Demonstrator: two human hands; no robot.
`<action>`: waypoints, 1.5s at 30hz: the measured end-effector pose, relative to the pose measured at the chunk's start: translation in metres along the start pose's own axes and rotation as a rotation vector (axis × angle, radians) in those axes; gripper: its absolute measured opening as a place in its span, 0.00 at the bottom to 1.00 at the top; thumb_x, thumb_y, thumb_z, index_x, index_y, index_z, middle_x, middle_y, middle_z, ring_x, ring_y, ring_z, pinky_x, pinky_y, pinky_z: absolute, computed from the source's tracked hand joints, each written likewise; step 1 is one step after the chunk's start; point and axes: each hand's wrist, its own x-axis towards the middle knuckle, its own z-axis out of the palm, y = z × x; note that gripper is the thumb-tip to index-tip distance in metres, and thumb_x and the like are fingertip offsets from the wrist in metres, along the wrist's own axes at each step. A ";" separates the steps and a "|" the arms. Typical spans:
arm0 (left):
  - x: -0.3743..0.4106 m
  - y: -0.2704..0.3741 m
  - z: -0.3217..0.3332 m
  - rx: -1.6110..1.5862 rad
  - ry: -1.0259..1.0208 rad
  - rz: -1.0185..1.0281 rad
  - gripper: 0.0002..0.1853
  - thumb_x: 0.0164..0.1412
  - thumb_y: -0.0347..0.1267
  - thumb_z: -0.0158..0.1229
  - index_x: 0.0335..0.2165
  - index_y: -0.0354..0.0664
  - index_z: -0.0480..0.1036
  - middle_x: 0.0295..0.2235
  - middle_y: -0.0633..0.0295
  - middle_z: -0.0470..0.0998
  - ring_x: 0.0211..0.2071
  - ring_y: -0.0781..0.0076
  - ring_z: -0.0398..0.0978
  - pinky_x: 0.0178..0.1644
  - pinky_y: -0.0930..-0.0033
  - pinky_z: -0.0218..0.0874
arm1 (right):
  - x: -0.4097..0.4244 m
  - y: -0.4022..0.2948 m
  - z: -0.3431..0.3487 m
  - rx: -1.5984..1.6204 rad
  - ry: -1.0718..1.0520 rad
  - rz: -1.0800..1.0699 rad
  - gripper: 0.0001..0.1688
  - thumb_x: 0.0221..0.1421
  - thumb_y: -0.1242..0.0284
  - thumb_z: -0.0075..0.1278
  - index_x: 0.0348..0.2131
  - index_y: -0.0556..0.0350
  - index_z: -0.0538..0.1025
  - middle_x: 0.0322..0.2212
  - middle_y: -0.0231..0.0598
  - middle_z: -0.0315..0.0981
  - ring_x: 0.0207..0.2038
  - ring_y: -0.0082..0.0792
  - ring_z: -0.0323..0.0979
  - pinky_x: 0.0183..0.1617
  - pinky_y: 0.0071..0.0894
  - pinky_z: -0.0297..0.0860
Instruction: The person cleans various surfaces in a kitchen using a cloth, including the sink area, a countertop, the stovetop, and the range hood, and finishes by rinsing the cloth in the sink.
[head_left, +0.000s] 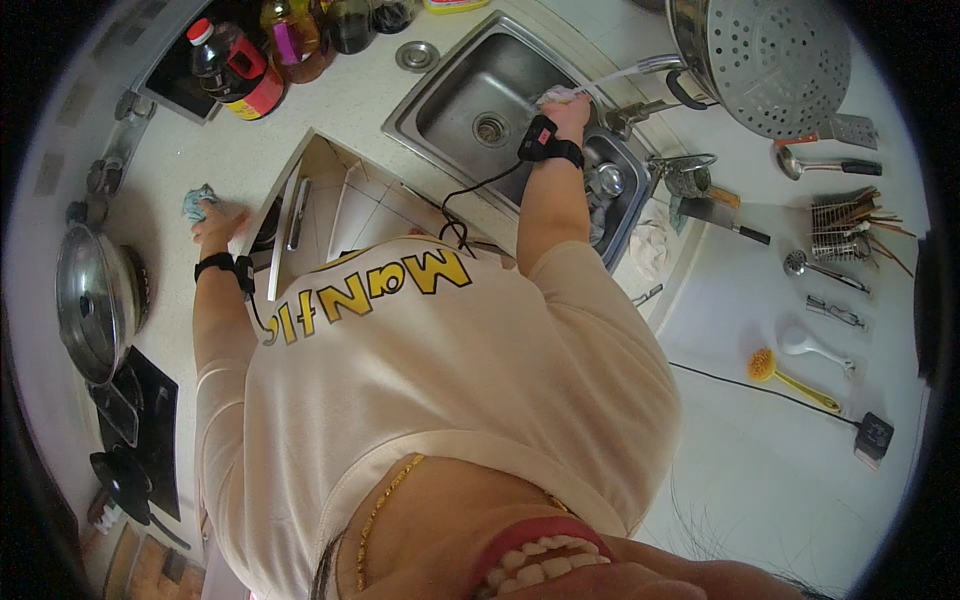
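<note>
My left hand (217, 223) is at the left on the pale countertop (172, 161), its fingers on a crumpled light blue cloth (199, 202). My right hand (568, 114) is over the steel sink (457, 101), closed around a wet, whitish-pink cloth (559, 94) at the basin's right side. A stream of water from the tap spout (660, 64) falls on or beside this hand and cloth. The fingers of my right hand are partly hidden. Both wrists wear black straps with small devices, and cables run from them.
Beside the sink, a smaller basin (636, 217) holds a metal ladle-like item and cloth. A perforated steel steamer pot (780, 60) stands near the tap. Bottles (240, 71) line the back. At left are a glass-lidded pan (94, 300) and hob (169, 450). Between my arms, a cabinet door (289, 225) stands ajar.
</note>
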 end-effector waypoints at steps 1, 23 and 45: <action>-0.001 0.002 -0.001 0.011 -0.004 0.003 0.62 0.36 0.53 0.66 0.59 0.59 0.31 0.54 0.25 0.43 0.54 0.30 0.48 0.53 0.42 0.50 | -0.004 -0.003 0.002 0.066 0.026 0.028 0.19 0.56 0.55 0.31 0.30 0.51 0.62 0.31 0.37 0.62 0.31 0.38 0.61 0.34 0.43 0.61; 0.007 -0.010 0.011 -0.041 0.011 -0.005 0.63 0.36 0.52 0.67 0.59 0.61 0.29 0.55 0.27 0.40 0.55 0.30 0.45 0.54 0.40 0.47 | -0.055 -0.002 -0.010 0.024 0.019 0.077 0.26 0.53 0.56 0.44 0.45 0.52 0.62 0.41 0.41 0.64 0.43 0.44 0.61 0.45 0.55 0.61; 0.019 -0.013 0.018 -0.008 0.028 -0.022 0.62 0.35 0.52 0.66 0.59 0.62 0.31 0.54 0.27 0.42 0.55 0.30 0.45 0.54 0.41 0.48 | -0.010 0.013 -0.004 0.299 -0.133 0.134 0.27 0.56 0.54 0.33 0.42 0.59 0.64 0.42 0.42 0.63 0.44 0.45 0.63 0.48 0.58 0.58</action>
